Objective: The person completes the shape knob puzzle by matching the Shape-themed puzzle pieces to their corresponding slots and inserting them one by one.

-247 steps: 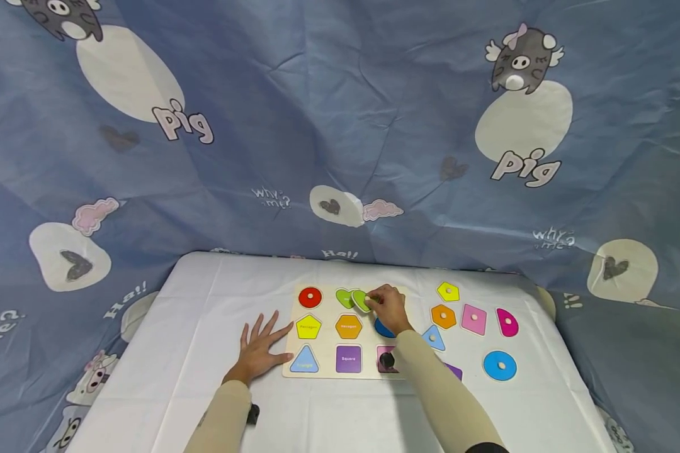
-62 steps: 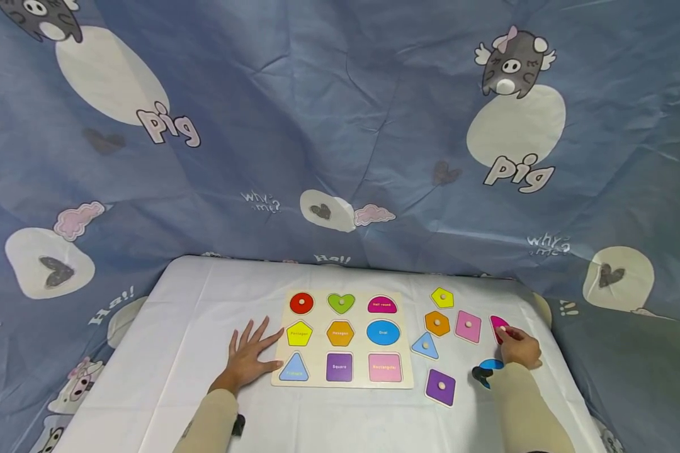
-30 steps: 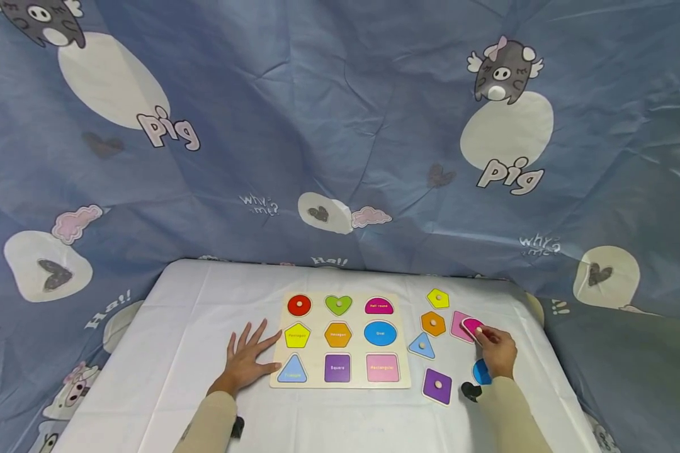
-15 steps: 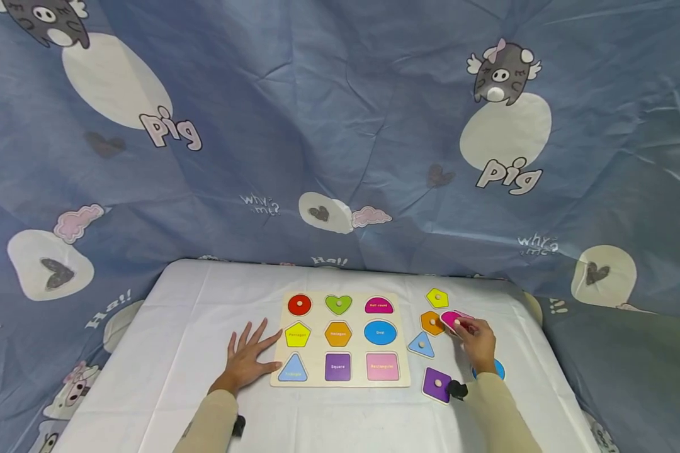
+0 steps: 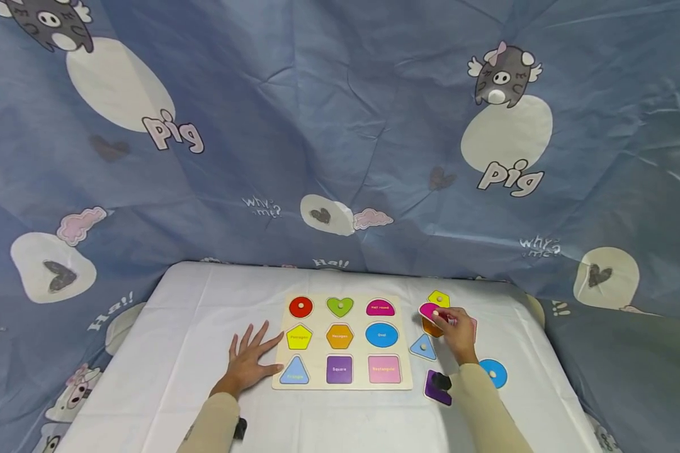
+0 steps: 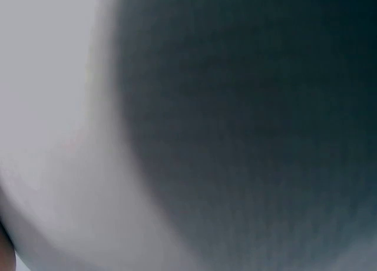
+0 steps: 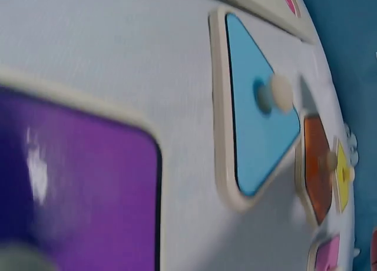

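In the head view a wooden shape puzzle board [image 5: 313, 377] lies on the table. The red circle [image 5: 301, 307] and green heart [image 5: 339, 307] sit in their recesses with knobs showing. My left hand [image 5: 248, 366] lies spread, thumb and fingertip at the board's left edge. My right hand [image 5: 459, 333] pinches the knob of the magenta half-round piece [image 5: 427, 309], held tilted above the orange hexagon piece [image 5: 432, 328], right of the board. The left wrist view shows only blurred dark and pale surfaces.
Near the right hand lie the yellow pentagon [image 5: 439, 296], light blue triangle [image 7: 253, 118], purple square [image 7: 88, 177] and pink piece [image 7: 327, 256], partly hidden in the head view. A blue oval piece [image 5: 494, 373] is farther right. A patterned blue cloth [image 5: 340, 138] rises behind the table.
The green heart went into its recess. My right hand then took the magenta half-round from the far right and carried it leftward, over the pink piece, towards the board. My left hand stays put.
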### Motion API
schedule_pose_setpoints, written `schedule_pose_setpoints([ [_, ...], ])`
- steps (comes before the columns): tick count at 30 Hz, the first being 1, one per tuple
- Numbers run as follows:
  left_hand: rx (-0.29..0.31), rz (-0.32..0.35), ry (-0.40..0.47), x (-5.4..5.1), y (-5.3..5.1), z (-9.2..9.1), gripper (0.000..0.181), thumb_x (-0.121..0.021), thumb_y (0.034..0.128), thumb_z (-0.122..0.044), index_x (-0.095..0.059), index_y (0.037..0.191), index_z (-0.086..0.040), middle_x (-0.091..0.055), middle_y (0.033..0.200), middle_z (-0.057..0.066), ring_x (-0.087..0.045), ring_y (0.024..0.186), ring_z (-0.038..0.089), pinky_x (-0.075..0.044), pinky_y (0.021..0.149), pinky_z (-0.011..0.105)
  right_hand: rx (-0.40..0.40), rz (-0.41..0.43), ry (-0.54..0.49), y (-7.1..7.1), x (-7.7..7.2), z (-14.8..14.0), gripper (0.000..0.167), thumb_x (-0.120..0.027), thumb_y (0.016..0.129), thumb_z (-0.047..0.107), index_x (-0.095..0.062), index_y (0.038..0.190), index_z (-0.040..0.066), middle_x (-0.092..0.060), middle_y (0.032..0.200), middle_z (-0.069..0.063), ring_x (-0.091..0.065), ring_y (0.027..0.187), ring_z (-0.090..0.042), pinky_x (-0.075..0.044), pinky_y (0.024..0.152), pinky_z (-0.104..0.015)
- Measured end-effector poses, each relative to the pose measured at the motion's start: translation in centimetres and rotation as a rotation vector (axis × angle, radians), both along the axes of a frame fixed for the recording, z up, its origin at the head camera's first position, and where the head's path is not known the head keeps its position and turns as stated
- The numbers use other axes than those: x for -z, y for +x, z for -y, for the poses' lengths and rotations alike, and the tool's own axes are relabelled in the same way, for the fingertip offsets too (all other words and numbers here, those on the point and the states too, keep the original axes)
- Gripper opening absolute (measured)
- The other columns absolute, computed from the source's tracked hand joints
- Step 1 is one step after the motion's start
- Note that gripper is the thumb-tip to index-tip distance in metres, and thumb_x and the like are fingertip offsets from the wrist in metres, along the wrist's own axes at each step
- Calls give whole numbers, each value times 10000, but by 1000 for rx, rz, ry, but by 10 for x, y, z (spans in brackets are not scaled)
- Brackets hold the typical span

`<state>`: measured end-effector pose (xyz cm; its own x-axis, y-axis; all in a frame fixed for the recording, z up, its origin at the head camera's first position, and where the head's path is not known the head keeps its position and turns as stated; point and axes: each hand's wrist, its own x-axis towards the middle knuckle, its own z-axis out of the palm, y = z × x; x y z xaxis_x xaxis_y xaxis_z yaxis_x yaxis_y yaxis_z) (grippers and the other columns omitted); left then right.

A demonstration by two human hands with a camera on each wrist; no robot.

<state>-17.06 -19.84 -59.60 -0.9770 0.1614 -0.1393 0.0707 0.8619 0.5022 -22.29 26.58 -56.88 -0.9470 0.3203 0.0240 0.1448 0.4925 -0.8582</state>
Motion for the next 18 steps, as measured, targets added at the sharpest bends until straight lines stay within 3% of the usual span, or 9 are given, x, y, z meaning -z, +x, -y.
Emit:
schedule_pose_setpoints([
  [6, 1, -1, -5, 2, 1, 1, 738, -739, 757, -448, -498, 1415, -215, -191, 1592, 138, -16, 1454, 410, 107, 1120, 605, -65, -3, 12, -8, 0, 19, 265, -682, 900, 111, -680, 1114, -46, -552, 1113, -200, -494, 1070, -348, -455, 1003, -462],
  [9, 2, 11, -6, 2, 1, 1, 742, -736, 758, -460, -494, 1418, -222, -181, 1595, 132, -7, 1455, 406, 115, 1121, 601, -108, -29, 42, -11, 2, 28, 242, -697, 883, 89, -694, 1082, -50, -576, 1085, -198, -524, 1061, -351, -458, 1003, -487],
  [15, -6, 15, -13, 0, 1, 0, 737, -739, 755, -450, -500, 1413, -220, -186, 1595, 130, -10, 1456, 403, 116, 1124, 596, -189, -111, 111, -18, 5, 43, 190, -729, 848, 62, -726, 1011, -35, -606, 989, -167, -563, 968, -329, -507, 874, -479],
  [18, -7, 10, -6, -1, 1, 0, 736, -743, 751, -445, -506, 1409, -214, -192, 1592, 136, -13, 1455, 407, 115, 1122, 599, -211, -118, 115, -21, 7, 49, 182, -720, 855, 63, -729, 1010, -31, -597, 977, -157, -562, 975, -333, -492, 907, -501],
])
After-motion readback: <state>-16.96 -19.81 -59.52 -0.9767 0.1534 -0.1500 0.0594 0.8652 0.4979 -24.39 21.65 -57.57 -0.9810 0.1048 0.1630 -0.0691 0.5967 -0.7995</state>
